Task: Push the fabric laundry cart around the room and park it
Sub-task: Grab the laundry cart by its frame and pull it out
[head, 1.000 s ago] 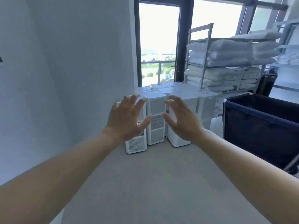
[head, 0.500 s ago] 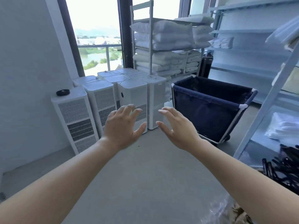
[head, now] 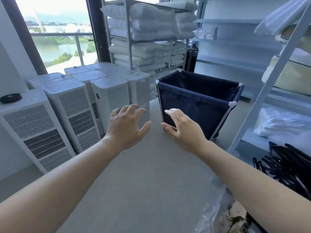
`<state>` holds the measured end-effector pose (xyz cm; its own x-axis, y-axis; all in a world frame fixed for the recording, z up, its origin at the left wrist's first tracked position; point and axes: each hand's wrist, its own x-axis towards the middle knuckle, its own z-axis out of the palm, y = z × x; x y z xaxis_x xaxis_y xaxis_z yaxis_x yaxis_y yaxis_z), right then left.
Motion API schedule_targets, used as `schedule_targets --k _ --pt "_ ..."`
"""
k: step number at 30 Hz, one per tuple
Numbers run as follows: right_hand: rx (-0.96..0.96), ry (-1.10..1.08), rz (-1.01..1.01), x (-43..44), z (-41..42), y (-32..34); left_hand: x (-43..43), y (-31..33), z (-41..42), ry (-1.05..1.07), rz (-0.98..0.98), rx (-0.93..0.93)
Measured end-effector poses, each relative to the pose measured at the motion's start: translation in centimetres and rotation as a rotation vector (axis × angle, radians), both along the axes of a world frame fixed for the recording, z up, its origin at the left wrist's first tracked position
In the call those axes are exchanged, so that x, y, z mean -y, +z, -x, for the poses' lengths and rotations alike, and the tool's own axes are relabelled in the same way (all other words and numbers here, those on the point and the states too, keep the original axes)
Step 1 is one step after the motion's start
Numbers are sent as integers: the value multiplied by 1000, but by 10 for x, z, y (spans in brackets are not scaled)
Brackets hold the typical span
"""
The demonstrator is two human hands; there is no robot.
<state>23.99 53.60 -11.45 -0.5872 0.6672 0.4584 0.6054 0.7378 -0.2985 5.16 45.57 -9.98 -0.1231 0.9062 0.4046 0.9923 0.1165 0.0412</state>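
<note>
Swinging right, the view is now centring the laundry cart (head: 198,101), sitting just right of the air purifiers (head: 80,101). Left hand (head: 125,126) and right hand (head: 182,130) are reaching, spread and empty; an off-centre push is probably risking clipping the purifiers.

White air purifiers (head: 72,105) stand packed in a cluster on the grey floor (head: 143,182) at the left, cords lying across their tops. A black disc (head: 11,98) rests on the nearest unit. Behind them a window (head: 57,36) looks over water and trees. A metal rack (head: 128,36) stacked with white pillows (head: 148,22) stands beside the window. More shelving (head: 235,47) runs along the right, holding folded linens (head: 282,125). Black hangers (head: 286,162) are piled low on the right, and crumpled clear plastic (head: 217,209), perhaps a bag, lies at the bottom edge.
</note>
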Motion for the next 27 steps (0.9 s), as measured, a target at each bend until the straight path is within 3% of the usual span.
schedule_targets --k 17,27 --pt "54 -89 92 -176 182 -15 -192 -23 193 -108 43 67" --pt "85 -63 125 -244 247 -28 -253 -34 255 -74 53 100"
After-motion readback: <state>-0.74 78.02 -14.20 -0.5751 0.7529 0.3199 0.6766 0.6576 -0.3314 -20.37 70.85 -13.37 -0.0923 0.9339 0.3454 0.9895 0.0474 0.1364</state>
